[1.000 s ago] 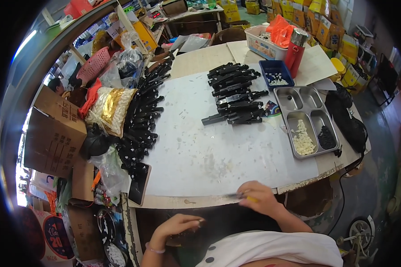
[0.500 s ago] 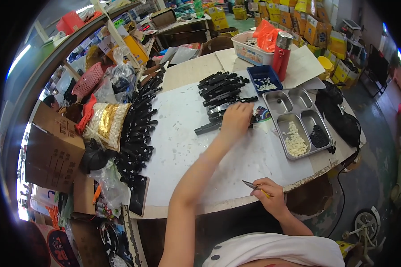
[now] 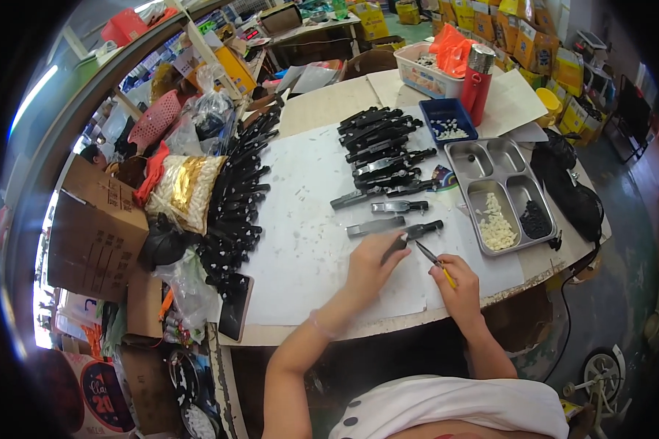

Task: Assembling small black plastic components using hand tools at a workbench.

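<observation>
Near the middle of the white-topped table, my left hand (image 3: 370, 267) is closed, slightly blurred, with a black plastic piece (image 3: 394, 249) between thumb and fingers. Just to its right, my right hand (image 3: 460, 287) grips a slim pointed metal tool with a yellow handle (image 3: 451, 279), its tip aimed up and left toward the left hand. I cannot tell if it is tweezers or pliers. Beyond the left hand lie a loose grey-black part (image 3: 375, 227) and a black part (image 3: 425, 230). Farther back is a stack of long black parts (image 3: 381, 139).
A metal compartment tray (image 3: 476, 192) at right holds cream and black bits. Behind it are a blue tray (image 3: 426, 117), a red flask (image 3: 477, 91) and a white tub (image 3: 417, 77). At left are a black-part pile (image 3: 238, 197), a phone (image 3: 235, 311) and a carton (image 3: 95, 227).
My left hand has come back from the stack toward me, now with a black piece. Several parts lie apart in front of the stack. My right hand has moved forward with the tool.
</observation>
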A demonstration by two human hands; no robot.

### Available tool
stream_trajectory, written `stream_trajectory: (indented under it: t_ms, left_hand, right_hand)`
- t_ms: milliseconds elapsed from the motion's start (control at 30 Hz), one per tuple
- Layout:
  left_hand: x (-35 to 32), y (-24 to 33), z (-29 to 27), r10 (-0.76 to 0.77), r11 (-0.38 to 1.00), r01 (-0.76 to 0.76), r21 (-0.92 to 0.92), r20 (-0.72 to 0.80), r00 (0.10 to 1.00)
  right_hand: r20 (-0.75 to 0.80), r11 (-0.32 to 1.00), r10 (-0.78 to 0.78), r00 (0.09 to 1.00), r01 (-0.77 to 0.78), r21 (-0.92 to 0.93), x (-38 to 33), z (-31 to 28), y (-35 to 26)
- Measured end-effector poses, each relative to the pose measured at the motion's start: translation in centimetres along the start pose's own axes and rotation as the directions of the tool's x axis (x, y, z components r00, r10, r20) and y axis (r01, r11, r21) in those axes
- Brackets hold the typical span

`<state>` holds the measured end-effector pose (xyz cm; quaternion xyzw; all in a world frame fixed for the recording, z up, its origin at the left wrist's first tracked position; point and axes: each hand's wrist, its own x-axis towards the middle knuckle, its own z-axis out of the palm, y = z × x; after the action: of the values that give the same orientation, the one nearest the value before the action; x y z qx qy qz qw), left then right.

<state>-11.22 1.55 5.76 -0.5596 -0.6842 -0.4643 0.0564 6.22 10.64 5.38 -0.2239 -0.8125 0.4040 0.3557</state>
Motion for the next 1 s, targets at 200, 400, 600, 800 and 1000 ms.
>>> stream_trajectory:
  t_ms: [200, 400, 600, 800, 1000]
  left_hand:
    - [-2.0, 2.5, -1.8, -0.138, 0.984, 0.133, 0.123, 0.036, 0.99]
    - [-3.4, 3.1, -2.7, -0.061, 0.979, 0.062, 0.195, -0.007, 0.998]
    - [-6.9, 6.8, -7.9, -0.424, 0.256, 0.83, -0.495, 0.715, 0.557]
    - [-10.2, 6.8, -10.1, -0.503, 0.141, 0.876, -0.462, 0.728, 0.465]
    - [-18.6, 1.3, -13.7, -0.535, 0.489, 0.869, -0.075, 0.761, 0.367]
  right_hand:
    - [0.052, 1.0, -0.013, 0.999, 0.012, 0.023, 0.2, 1.1, -0.8]
    - [0.049, 0.989, -0.145, 0.988, 0.146, -0.013, -0.3, 1.7, -0.9]
    - [0.226, 0.851, -0.523, 0.822, 0.491, 0.186, -1.9, 0.6, -0.4]
    - [0.281, 0.85, -0.52, 0.806, 0.457, 0.263, -2.4, 1.9, -1.4]
    - [0.169, 0.974, -0.179, 0.969, 0.15, 0.171, -1.8, -0.7, -0.2]
